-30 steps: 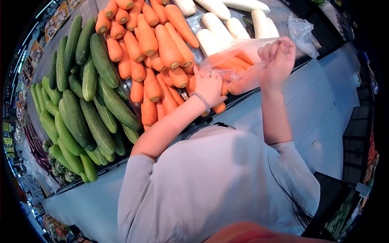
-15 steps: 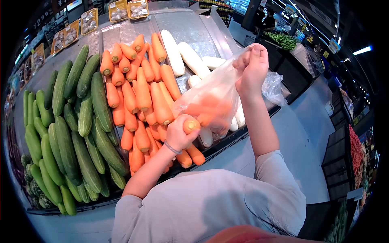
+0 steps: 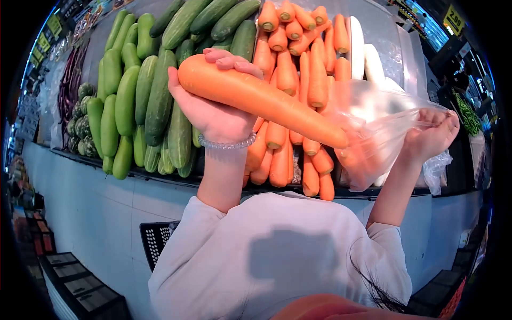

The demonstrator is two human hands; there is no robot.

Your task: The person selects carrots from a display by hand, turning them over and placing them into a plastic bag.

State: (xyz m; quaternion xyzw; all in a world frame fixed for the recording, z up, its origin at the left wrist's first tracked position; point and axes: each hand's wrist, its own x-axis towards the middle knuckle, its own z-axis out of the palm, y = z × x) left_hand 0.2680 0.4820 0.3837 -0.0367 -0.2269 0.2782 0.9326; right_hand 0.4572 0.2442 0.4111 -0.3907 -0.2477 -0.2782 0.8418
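- Light grey shirt (image 3: 277,218) nearest the camera, both bare forearms reaching forward from the sleeves
- Left hand (image 3: 216,117) palm up, fingers wrapped over the thick end of a long carrot (image 3: 266,104), thumb at its left end
- Long carrot is up off the display, slanting down to the right, thin tip overlapping the near-left part of the bag in view; cannot tell if tip touches the film or is inside
- Grey coiled bracelet (image 3: 228,143) round the left wrist
- Right hand (image 3: 433,136) off to the right, fingers curled tight on the gathered film of a clear plastic bag (image 3: 381,141), which spreads out leftward from the grip
- Orange shapes show through the film, edges hazy
- Black perforated item (image 3: 154,240) low at left, beside the shirt, partly covered
- Carrot pile (image 3: 285,77) on the display, behind the held one
- Cucumbers (image 3: 157,101) left of the pile, smooth pale-green gourds (image 3: 110,72) further left
- White radishes (image 3: 357,45) right of the pile, partly behind the film
- Purple eggplants (image 3: 73,80) at far left, small striped round vegetables (image 3: 82,127) near them
- Yellow price sign (image 3: 454,20) at top right, reads 2.99
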